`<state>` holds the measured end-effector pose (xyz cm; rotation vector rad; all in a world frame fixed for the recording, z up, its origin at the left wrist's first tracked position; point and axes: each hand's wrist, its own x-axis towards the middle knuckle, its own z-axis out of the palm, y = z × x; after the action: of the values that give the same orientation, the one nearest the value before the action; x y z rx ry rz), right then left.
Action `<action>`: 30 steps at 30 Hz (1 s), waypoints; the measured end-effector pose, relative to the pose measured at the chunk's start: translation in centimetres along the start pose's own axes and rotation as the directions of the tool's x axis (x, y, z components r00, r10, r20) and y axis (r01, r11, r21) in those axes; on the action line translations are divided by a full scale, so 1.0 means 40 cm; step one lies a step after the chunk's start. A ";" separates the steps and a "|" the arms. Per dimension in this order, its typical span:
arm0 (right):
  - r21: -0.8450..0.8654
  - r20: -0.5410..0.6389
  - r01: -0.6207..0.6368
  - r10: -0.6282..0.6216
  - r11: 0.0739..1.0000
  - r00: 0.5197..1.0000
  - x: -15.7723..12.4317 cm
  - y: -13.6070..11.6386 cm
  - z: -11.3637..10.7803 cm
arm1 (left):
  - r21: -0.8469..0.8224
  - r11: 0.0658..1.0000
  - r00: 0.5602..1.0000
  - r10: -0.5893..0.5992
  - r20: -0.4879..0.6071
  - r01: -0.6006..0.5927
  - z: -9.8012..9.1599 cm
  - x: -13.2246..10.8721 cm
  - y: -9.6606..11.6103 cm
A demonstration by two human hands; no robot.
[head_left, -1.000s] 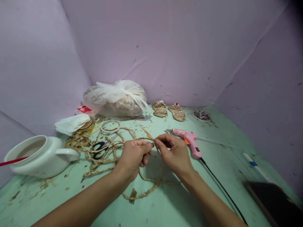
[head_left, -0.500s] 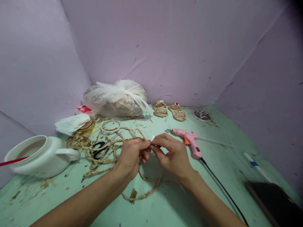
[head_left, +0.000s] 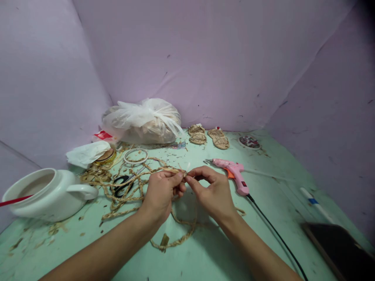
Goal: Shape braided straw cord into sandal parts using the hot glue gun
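Note:
My left hand [head_left: 160, 191] and my right hand [head_left: 211, 192] meet at the middle of the view, thumbs and forefingers closed in a pinch. Between their fingertips is a bit of the braided straw cord [head_left: 184, 174], mostly covered by the fingers. A pale loose strand [head_left: 171, 170] sticks out over my left hand. Below the hands, a loop of the same braid [head_left: 182, 240] rests on the table, with more coils [head_left: 125, 199] to the left. Black-handled scissors [head_left: 119, 186] lie among those coils. Just right of my right hand is a pink glue gun [head_left: 230, 166].
A white pot [head_left: 55, 199] stands at left. Behind are a tape ring [head_left: 136, 156], a tied plastic bag [head_left: 143, 123], two small woven slippers [head_left: 198, 134] and a dish of beads [head_left: 249, 142]. A black cable [head_left: 272, 228] and a dark flat device [head_left: 336, 249] lie at right.
The loose strand that stood up above my left hand now lies down to the left. A piece of braid shows beside my right wrist. Both hands stay pinched together.

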<state>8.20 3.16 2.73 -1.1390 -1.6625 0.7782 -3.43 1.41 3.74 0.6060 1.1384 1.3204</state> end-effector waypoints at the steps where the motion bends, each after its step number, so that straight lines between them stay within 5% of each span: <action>1: -0.011 0.005 0.029 -0.029 1.000 1.000 -0.001 0.000 0.000 | 0.002 1.000 1.000 0.000 -0.004 0.000 0.000 0.000 -0.001; 7: -0.048 0.010 0.069 -0.068 0.996 0.998 -0.004 -0.004 -0.002 | 0.022 1.000 1.000 -0.010 0.001 0.010 -0.002 0.002 -0.005; 11: 0.081 0.020 -0.141 0.140 0.987 0.990 0.003 -0.008 0.001 | -0.011 1.000 1.000 -0.004 0.025 0.004 0.001 -0.001 -0.006; 14: 0.263 0.076 -0.334 0.326 0.905 0.942 0.009 -0.008 0.004 | 0.018 0.999 0.999 0.032 0.013 -0.032 0.005 -0.005 -0.007; 19: 0.403 0.090 -0.464 0.470 0.789 0.878 0.016 -0.012 0.005 | 0.042 0.994 0.995 0.102 -0.015 -0.102 0.011 -0.012 -0.008; 23: 0.512 0.166 -0.478 0.464 0.714 0.870 0.019 -0.015 0.003 | 0.070 0.993 0.995 0.095 0.014 -0.096 0.011 -0.013 -0.004; 30: 0.456 0.160 -0.400 0.368 0.795 0.916 0.020 -0.004 0.004 | 0.086 0.991 0.993 0.096 0.067 -0.102 0.006 -0.002 -0.005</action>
<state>7.91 3.85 3.09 -1.1034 -1.1853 1.4158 -3.10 1.36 3.67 0.7730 1.1327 1.3305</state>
